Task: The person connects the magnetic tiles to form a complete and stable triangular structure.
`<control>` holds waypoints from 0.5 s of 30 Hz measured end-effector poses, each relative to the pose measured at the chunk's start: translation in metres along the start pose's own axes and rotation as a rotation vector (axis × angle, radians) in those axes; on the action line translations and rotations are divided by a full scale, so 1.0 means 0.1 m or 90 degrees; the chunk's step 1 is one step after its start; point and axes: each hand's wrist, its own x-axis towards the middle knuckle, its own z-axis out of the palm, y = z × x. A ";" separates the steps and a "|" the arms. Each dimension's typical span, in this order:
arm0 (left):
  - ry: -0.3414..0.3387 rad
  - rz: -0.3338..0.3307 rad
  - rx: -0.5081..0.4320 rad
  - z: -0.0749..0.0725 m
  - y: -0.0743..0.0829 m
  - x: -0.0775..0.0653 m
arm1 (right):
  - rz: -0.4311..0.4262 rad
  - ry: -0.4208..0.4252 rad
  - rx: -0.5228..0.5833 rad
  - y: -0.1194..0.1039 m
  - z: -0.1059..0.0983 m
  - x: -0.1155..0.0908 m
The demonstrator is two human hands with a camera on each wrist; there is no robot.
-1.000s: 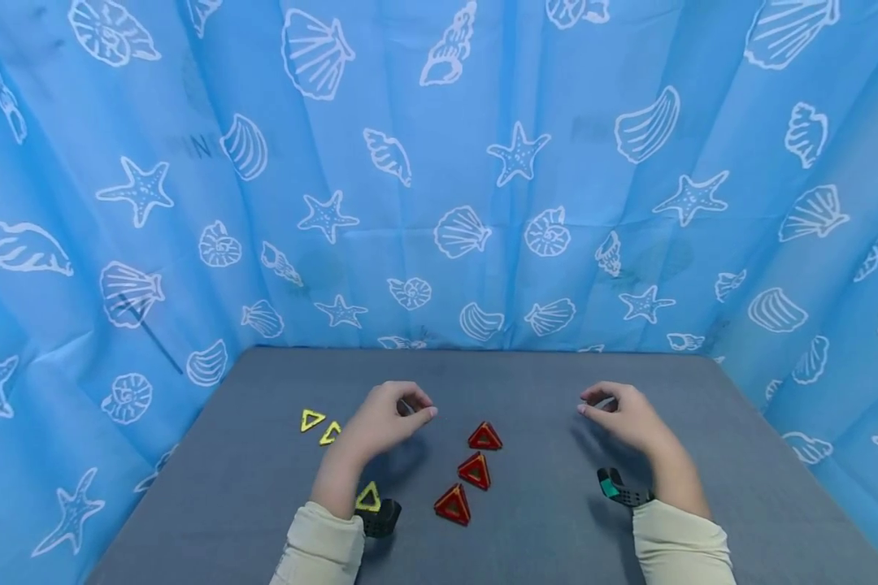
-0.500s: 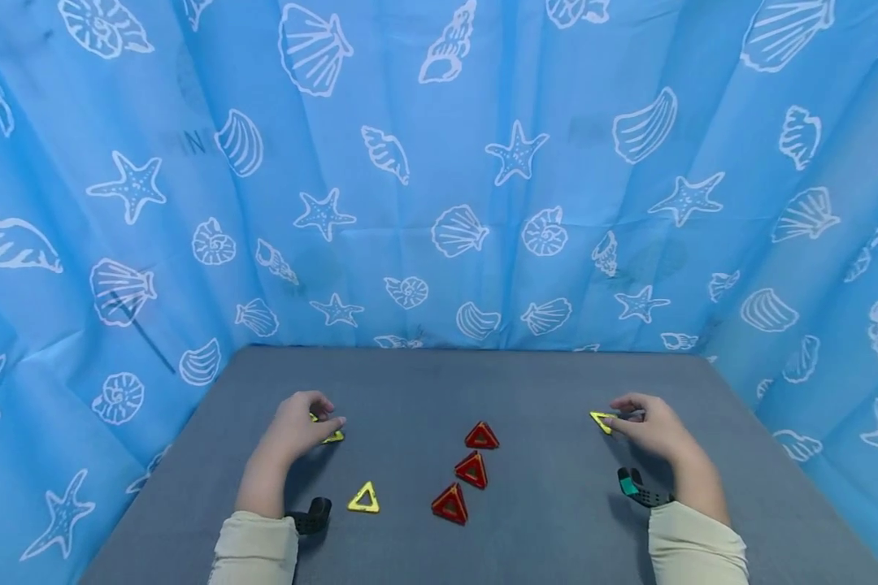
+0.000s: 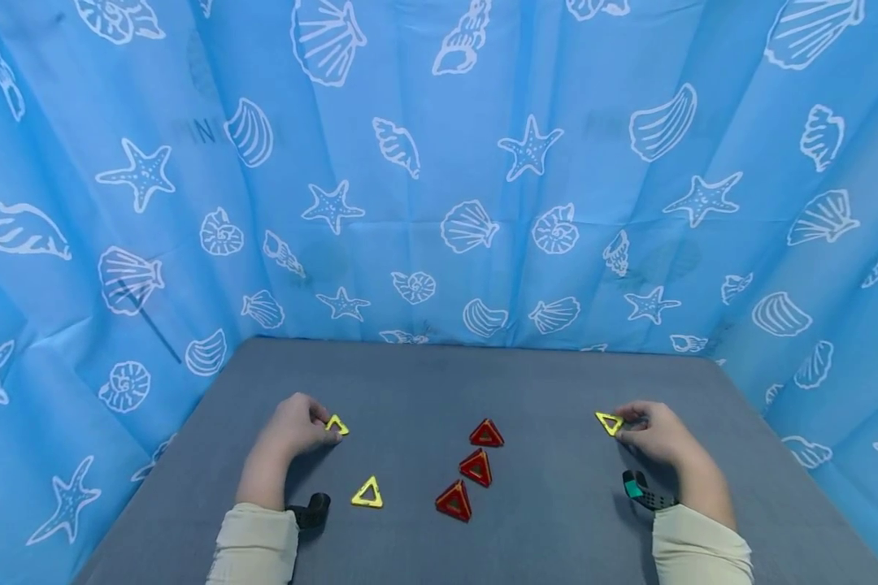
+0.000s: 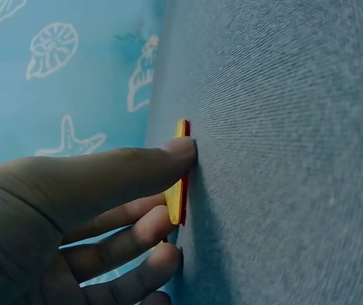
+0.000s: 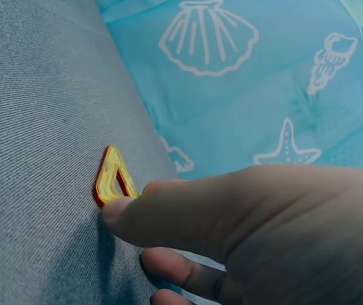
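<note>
My left hand (image 3: 297,424) is low over the grey table, at the left. Its thumb and fingertips pinch a small hollow triangle tile (image 4: 176,202), yellow on one face with a red edge. Part of that tile is hidden by the thumb, and a bit of another yellow piece shows behind the lower fingers in the left wrist view. Over on the right, my right hand (image 3: 657,432) pinches a yellow triangle tile (image 5: 108,181) by one corner, close to the tabletop. A loose yellow triangle tile (image 3: 367,496) lies nearer me, right of the left wrist.
Three red triangle tiles, a far one (image 3: 487,435), a middle one (image 3: 477,469) and a near one (image 3: 454,501), lie in a slanting row mid-table. A blue shell-print curtain (image 3: 439,171) hangs behind the grey tabletop (image 3: 541,536) and along its sides.
My left hand has moved left to the yellow tiles and now pinches one. My right hand has shifted slightly right and nearer; the yellow tile at its fingertips has come into view.
</note>
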 end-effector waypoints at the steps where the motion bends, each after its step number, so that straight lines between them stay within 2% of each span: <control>1: -0.003 -0.003 0.003 0.01 0.01 0.00 | -0.001 -0.001 -0.001 0.01 0.00 0.00; 6: -0.012 -0.014 0.008 0.05 0.05 0.03 | 0.003 0.007 -0.005 0.03 0.03 0.02; 15: -0.008 0.007 0.028 0.16 0.18 0.02 | 0.021 0.014 -0.011 0.00 0.08 0.03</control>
